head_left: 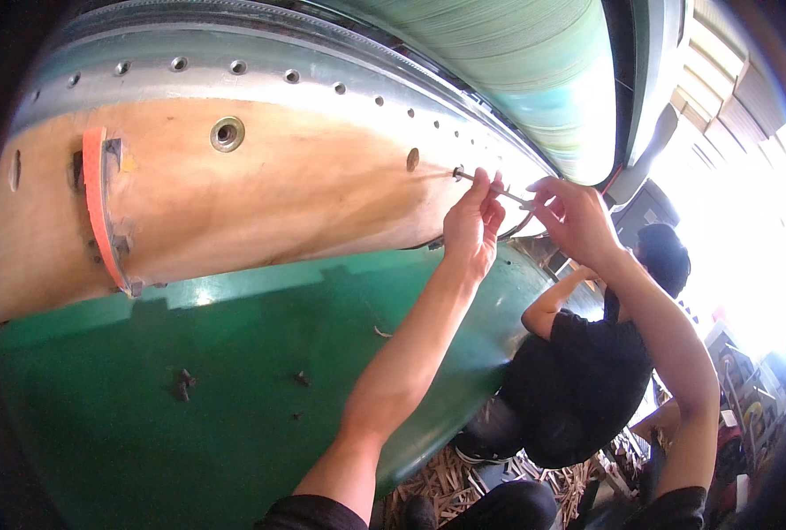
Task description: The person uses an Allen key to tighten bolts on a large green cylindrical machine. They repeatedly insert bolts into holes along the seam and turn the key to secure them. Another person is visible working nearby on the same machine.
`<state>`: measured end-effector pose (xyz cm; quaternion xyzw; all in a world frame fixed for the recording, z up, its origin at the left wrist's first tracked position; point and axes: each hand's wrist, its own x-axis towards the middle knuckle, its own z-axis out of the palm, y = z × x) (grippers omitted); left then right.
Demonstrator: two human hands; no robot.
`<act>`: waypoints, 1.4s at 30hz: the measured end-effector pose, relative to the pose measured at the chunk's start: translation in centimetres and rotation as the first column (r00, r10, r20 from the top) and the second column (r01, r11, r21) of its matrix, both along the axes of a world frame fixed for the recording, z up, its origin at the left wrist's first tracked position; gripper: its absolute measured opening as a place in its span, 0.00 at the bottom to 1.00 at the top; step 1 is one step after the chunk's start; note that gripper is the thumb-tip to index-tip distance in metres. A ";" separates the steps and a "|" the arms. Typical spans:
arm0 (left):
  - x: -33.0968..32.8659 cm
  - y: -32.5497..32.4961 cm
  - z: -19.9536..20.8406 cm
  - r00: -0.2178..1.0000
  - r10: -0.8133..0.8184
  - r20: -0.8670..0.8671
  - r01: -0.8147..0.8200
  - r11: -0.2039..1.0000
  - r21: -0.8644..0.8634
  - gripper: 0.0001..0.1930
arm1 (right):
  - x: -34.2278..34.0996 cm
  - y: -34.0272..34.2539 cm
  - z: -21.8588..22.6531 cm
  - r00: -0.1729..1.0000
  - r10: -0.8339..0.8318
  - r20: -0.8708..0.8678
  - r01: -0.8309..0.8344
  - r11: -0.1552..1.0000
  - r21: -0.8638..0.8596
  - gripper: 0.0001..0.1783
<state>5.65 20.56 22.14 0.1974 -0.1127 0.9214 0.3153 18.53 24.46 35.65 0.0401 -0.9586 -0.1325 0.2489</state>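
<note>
A thin, straight metal rod tool point(515, 196) slants across the curved wooden die board point(322, 177), its far tip at a small dark hole or screw head point(457, 174). My left hand point(474, 225) closes its thumb and fingertips around the shaft near that tip. At the tool's other end, my right hand point(578, 221) pinches it with curled fingers. The exact kind of tool is too small to make out. Left of the tip, the board has an oval hole point(413, 160) and a larger round metal-lined hole point(227, 134).
An orange strip point(98, 208) stands on the board's left part. Bolt holes line the metal cylinder point(237, 67); a large green roller point(534, 79) lies above. Dark bits rest on the green surface point(234, 353) below. A person in black point(578, 380) crouches close at right, beside scattered wood scraps point(437, 481).
</note>
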 end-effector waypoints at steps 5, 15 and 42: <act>0.0 -0.3 0.3 1.000 0.000 0.005 0.000 0.997 -0.074 0.14 | 0.0 -0.1 0.8 0.947 0.322 0.011 -0.316 0.923 0.220 0.16; 1.3 -0.7 0.6 1.000 0.001 0.002 -0.001 0.996 -0.086 0.10 | 0.2 0.6 0.6 0.966 -0.112 0.234 0.259 0.398 -0.880 0.20; 1.4 -1.2 0.0 0.994 0.070 -0.087 -0.083 0.984 -0.155 0.12 | -0.7 1.7 -2.8 0.974 0.203 0.105 0.125 -0.087 -0.988 0.29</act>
